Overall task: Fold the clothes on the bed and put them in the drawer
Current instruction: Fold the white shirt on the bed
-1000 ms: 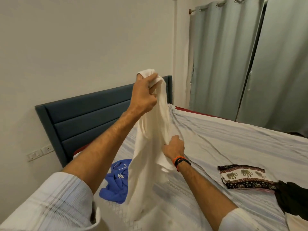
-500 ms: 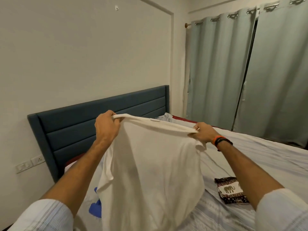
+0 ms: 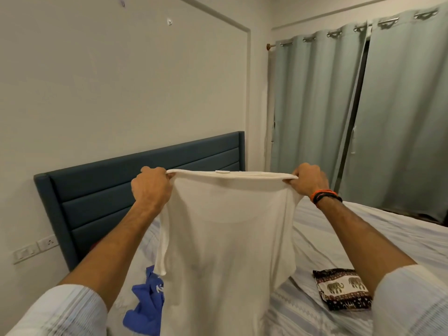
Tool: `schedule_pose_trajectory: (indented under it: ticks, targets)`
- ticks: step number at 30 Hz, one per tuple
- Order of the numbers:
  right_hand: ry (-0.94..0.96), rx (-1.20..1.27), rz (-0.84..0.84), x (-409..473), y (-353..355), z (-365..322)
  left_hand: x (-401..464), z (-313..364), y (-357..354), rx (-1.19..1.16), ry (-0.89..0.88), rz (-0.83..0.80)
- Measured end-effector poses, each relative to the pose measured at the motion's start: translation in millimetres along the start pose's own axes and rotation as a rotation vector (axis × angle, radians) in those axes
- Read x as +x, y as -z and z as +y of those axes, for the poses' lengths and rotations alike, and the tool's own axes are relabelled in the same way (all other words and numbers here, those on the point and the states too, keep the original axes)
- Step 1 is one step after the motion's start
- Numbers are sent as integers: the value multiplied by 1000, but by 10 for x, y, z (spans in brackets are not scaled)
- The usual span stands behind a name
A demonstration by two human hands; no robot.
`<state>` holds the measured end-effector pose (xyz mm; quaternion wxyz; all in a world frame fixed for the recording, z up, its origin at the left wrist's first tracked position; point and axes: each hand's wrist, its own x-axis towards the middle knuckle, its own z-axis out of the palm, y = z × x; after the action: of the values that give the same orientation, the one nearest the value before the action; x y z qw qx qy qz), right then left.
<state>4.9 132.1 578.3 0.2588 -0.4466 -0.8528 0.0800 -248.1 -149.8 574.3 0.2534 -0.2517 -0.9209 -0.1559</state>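
Observation:
A white shirt (image 3: 225, 238) hangs stretched out in the air over the bed (image 3: 363, 234). My left hand (image 3: 151, 186) grips its top left corner and my right hand (image 3: 309, 181) grips its top right corner, both at the same height. The cloth falls straight down and hides the middle of the bed. A crumpled blue garment (image 3: 145, 309) lies on the bed behind the shirt's lower left. A folded dark cloth with an elephant print (image 3: 341, 289) lies on the bed at the right. No drawer is in view.
The dark blue padded headboard (image 3: 101, 197) stands against the wall on the left. Grey-green curtains (image 3: 363, 112) hang at the far right behind the bed. Wall sockets (image 3: 36, 247) sit low on the left wall.
My hands have drawn apart and the shirt, first bunched in one raised hand, is now spread wide and held up by its two top corners. The view has tilted upward.

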Motion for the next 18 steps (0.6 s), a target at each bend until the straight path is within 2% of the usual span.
schedule_pose_trajectory:
  ticks: [4, 6, 8, 10, 12, 14, 16, 18]
  targets:
    - [-106, -160, 182, 21, 136, -56, 87, 90, 58, 32, -27, 5]
    - [-169, -11, 158, 110, 171, -57, 130, 146, 124, 56, -22, -3]
    - [-232, 286, 67, 240, 233, -16, 176, 241, 181, 36, 28, -34]
    - [-271, 589, -62, 334, 332, 1, 214, 308, 196, -201, 169, -93]
    - [-307, 811, -153, 359, 449, -1, 268, 397, 166, -692, 376, -171]
    - [-332, 964, -147, 365, 510, 18, 308, 472, 149, -1153, 502, -234]
    - [-319, 1090, -132, 387, 516, 75, 340, 544, 109, -1361, 488, -242]
    - [-305, 1171, -124, 410, 471, 166, 339, 617, 85, -1418, 440, -214]
